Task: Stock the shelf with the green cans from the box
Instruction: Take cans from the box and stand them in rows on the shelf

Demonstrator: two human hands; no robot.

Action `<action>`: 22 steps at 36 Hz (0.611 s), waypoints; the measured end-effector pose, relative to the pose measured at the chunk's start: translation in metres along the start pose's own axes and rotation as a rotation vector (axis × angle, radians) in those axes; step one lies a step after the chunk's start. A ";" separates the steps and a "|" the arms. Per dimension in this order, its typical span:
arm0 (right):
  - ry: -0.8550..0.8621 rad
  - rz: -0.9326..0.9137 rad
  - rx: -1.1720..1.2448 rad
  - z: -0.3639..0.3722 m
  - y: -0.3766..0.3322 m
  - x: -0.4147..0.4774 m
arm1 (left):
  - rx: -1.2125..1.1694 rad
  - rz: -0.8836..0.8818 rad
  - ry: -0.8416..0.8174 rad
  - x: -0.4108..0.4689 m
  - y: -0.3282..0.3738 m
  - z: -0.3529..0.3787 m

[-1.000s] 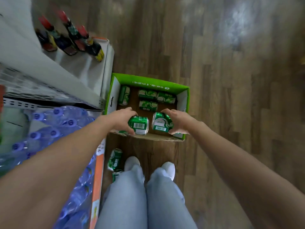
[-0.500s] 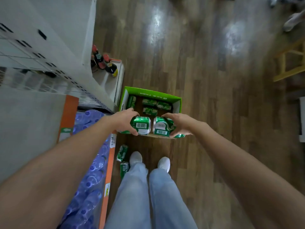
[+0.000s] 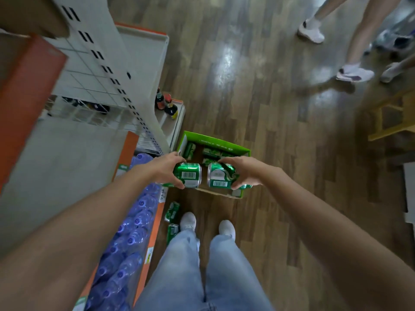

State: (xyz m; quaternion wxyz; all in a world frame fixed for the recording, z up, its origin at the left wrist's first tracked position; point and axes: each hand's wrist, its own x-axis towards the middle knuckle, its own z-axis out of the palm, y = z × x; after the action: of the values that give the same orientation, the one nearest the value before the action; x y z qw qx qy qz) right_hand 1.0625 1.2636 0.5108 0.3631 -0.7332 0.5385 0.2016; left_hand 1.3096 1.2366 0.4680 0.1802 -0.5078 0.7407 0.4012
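My left hand [image 3: 165, 167] grips a green can [image 3: 188, 175] lying sideways, barcode up. My right hand [image 3: 243, 170] grips a second green can [image 3: 221, 178], also sideways. Both cans hover side by side above the near edge of the green cardboard box [image 3: 224, 146] on the floor. Several more green cans [image 3: 211, 153] lie inside the box. Two loose green cans [image 3: 172, 211] lie on the floor by my left foot. The white shelf unit [image 3: 105, 63] with orange-edged shelves rises on the left.
Packs of water bottles [image 3: 132, 230] fill the low shelf at left. Dark sauce bottles [image 3: 167, 104] stand on the bottom shelf beyond the box. Other people's legs and shoes [image 3: 354, 71] are at the far right, beside a wooden stool [image 3: 386, 122]. Wood floor all round.
Both hands have lifted their cans up from the box, and my view has risen, so the box looks smaller and more of the shelf and other people's feet show.
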 end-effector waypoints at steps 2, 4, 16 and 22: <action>-0.009 -0.039 -0.036 -0.008 -0.003 -0.004 | -0.028 -0.012 0.024 -0.011 0.002 -0.001; -0.007 -0.076 -0.066 -0.015 -0.005 -0.009 | -0.063 -0.033 0.053 -0.023 0.004 -0.002; 0.009 -0.319 -0.178 -0.065 -0.015 -0.044 | -0.359 -0.188 0.387 -0.116 0.040 0.011; 0.017 -0.449 -0.245 -0.089 -0.035 -0.063 | -0.443 -0.233 0.551 -0.164 0.063 0.020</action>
State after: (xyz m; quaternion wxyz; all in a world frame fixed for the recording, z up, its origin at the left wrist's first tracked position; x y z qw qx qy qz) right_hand 1.0649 1.2431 0.6236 0.3024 -0.8746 0.3369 0.1734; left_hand 1.3187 1.3619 0.5920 -0.0957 -0.7043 0.5940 0.3768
